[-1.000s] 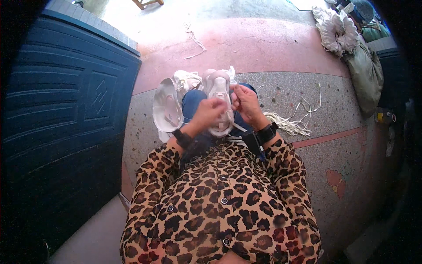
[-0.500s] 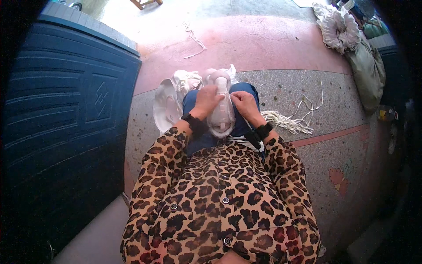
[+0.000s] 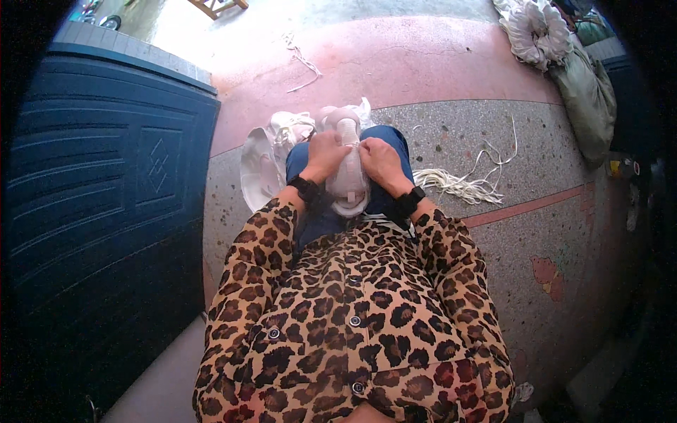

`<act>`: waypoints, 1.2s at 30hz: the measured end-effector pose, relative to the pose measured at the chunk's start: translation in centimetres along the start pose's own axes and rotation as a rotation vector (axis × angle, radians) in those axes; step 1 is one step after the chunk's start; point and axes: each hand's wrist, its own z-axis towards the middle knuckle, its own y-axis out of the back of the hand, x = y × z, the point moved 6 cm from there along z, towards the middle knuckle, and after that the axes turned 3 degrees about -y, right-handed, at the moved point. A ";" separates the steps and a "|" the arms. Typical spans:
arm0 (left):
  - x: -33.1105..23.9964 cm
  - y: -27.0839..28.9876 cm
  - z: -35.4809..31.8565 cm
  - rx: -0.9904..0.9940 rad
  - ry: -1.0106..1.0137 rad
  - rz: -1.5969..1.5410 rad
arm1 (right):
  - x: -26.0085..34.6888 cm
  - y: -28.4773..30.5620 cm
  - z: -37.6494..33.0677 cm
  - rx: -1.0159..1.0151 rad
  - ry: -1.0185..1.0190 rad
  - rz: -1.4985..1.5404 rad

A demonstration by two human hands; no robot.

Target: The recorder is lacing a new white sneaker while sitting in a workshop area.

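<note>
A pale pink-white sneaker [image 3: 348,185] rests lengthwise on my lap, its toe pointing away from me. My left hand [image 3: 324,158] wraps the shoe's left side, with thumb and fingers closed near the tongue. At the right edge of the lace opening, my right hand [image 3: 381,165] is pinched on a white shoelace that its fingers mostly hide. The two hands' fingertips almost meet over the shoe. Beyond the toe lie another pale shoe [image 3: 331,113] and some white shoe pieces [image 3: 293,127]. A white shoe upper [image 3: 259,166] is left of my knee.
A bundle of loose white laces [image 3: 462,185] lies right of my leg, with another lace [image 3: 303,65] farther off on the pink floor. A dark blue panelled door [image 3: 113,183] stands at left. Stuffed sacks [image 3: 582,106] lean at far right.
My right hand has moved inward to the shoe's lace opening, closer to my left hand. The whole view has shifted slightly.
</note>
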 end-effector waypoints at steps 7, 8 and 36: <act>0.7 -0.2 0.1 -0.025 0.035 -0.013 | 0.6 0.1 0.0 -0.055 0.107 -0.053; 0.7 0.1 0.1 -0.086 0.024 -0.005 | 0.4 -0.2 0.1 -0.038 0.069 -0.096; 1.6 1.0 -1.5 -0.046 0.030 -0.289 | 1.9 -0.8 2.1 0.057 0.284 -0.022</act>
